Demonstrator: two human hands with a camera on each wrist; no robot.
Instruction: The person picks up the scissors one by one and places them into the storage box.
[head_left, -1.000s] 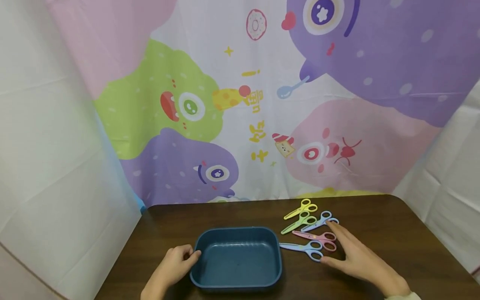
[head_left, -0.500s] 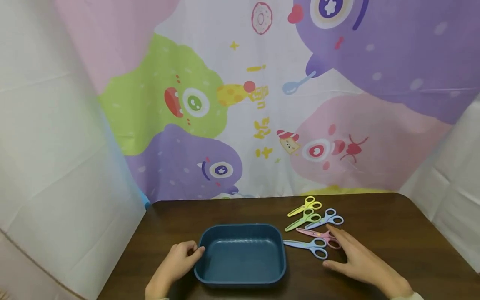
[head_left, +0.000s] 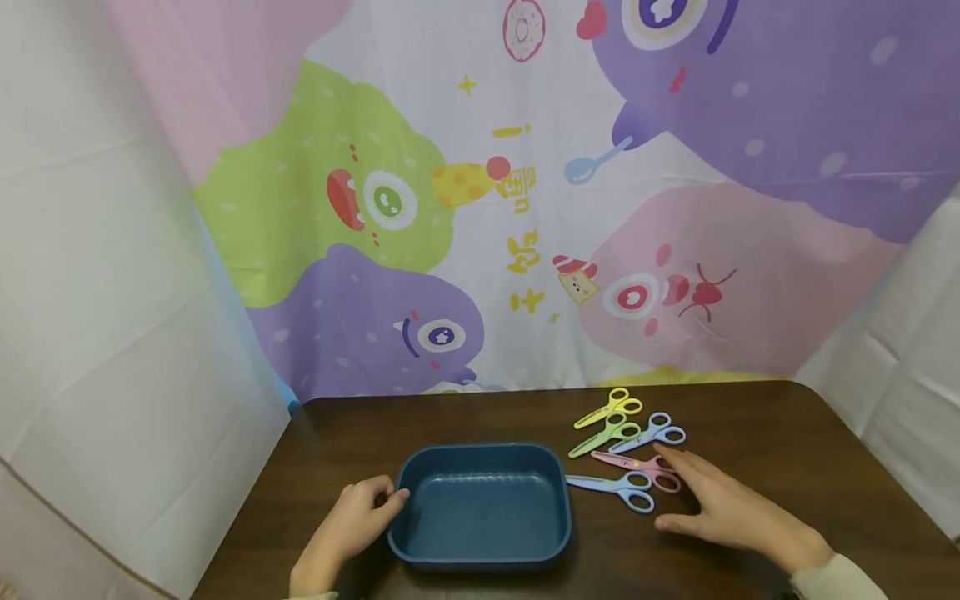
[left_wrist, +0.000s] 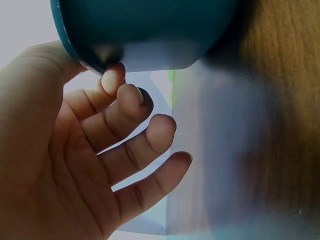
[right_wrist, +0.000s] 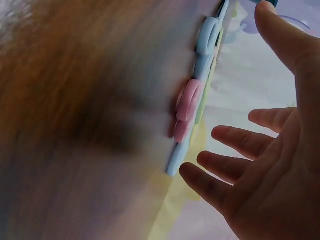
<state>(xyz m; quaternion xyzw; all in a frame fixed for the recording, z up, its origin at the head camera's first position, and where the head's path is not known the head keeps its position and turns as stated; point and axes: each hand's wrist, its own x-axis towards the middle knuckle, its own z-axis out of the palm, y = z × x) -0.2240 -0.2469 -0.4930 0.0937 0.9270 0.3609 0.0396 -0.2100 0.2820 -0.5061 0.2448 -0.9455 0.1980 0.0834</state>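
Observation:
A dark blue-green rectangular bin [head_left: 480, 560] stands on the table. My left hand [head_left: 358, 521] pinches its left rim between thumb and forefinger; in the left wrist view the other fingers of the left hand [left_wrist: 125, 135] curl loosely below the rim. To the bin's right lie several scissors: yellow [head_left: 609, 408], green [head_left: 606, 435], blue [head_left: 649, 435], pink [head_left: 636, 465] and a nearer blue pair [head_left: 615, 487], whose tips reach the bin's right wall. My right hand [head_left: 723, 504] is beside them, fingers spread and holding nothing. Edge-on in the right wrist view, pink handles [right_wrist: 189, 100] face the fingers.
The brown wooden table [head_left: 345, 442] has rounded far corners. Behind it hangs a curtain [head_left: 525, 350] printed with cartoon monsters. White cloth walls [head_left: 135, 333] close in both sides.
My right hand has drawn slightly back, its thumb moving away from the nearer blue scissors. The head view has shifted a little. My left hand keeps its pinch on the bin's rim.

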